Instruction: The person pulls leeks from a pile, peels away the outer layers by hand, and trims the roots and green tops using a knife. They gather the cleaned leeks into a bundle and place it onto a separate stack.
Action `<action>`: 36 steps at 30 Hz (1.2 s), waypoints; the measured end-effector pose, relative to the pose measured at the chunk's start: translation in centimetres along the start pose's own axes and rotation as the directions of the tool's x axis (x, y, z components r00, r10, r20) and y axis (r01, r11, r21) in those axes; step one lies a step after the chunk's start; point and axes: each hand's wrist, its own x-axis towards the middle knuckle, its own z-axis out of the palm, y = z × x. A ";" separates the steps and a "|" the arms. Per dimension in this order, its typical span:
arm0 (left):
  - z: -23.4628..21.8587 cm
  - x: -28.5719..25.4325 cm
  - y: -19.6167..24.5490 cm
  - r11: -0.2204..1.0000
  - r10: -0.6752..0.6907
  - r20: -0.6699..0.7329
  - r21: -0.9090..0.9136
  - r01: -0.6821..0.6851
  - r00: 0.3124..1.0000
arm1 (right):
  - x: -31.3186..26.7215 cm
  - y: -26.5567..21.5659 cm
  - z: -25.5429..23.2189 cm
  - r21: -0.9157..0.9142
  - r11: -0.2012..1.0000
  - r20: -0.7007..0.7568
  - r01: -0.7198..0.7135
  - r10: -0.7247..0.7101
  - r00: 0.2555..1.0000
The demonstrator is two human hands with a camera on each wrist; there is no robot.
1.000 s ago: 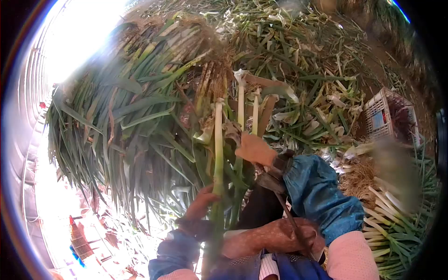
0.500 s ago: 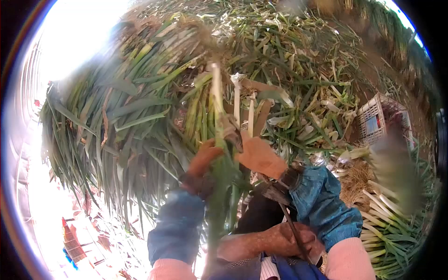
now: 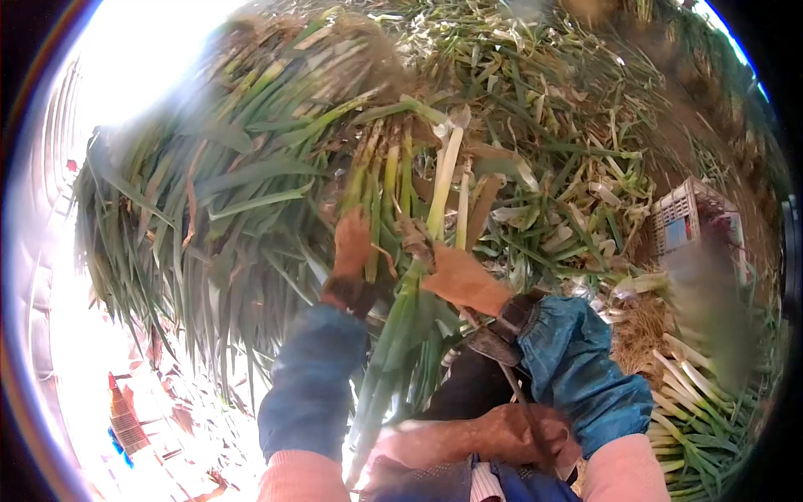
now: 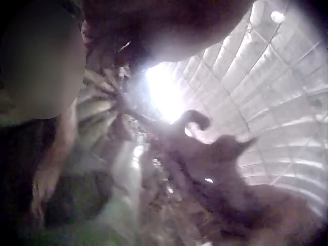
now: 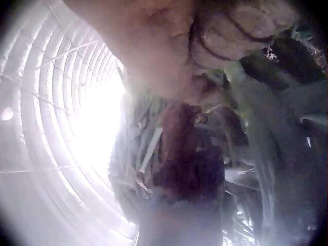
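My right hand (image 3: 468, 280) grips green onions with pale, bare stalks (image 3: 447, 180) pointing up and away and long green leaves (image 3: 389, 343) trailing over my lap. Its fingers curl round a stalk (image 5: 233, 77) in the right wrist view. A dark, worn piece (image 3: 416, 238) sits at its thumb side. Left of it, my left hand (image 3: 351, 243) reaches in among brownish, unpeeled green onion stalks (image 3: 391, 171), fingers right at them. I cannot tell whether those fingers close on a stalk. The left wrist view is dark and blurred.
A big heap of unpeeled green onions (image 3: 201, 217) lies at the left. Stripped leaves (image 3: 552, 167) cover the ground ahead. At the right stand a white crate (image 3: 676, 222) and a pile of pale-stalked onions (image 3: 694, 410). A strap (image 3: 523, 393) runs from my right wrist.
My left hand brought a pale-stalked green onion up to my right hand, let it go there and moved up-left to the unpeeled stalks. The right hand stayed nearly in place.
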 end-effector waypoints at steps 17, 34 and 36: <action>0.4 7.6 0.4 0.844 -0.519 0.601 0.249 0.475 0.607 | 1.6 -0.4 -1.7 0.190 0.980 -0.019 0.055 -0.052 0.998; -5.5 1.6 4.1 0.900 -0.413 0.493 0.352 0.258 0.766 | -2.8 -3.4 0.8 0.065 0.998 0.170 0.004 -0.015 0.985; -6.3 1.9 4.4 0.927 -0.356 0.531 0.303 0.220 0.769 | -2.0 -2.6 2.1 0.067 0.998 0.124 -0.006 -0.003 0.992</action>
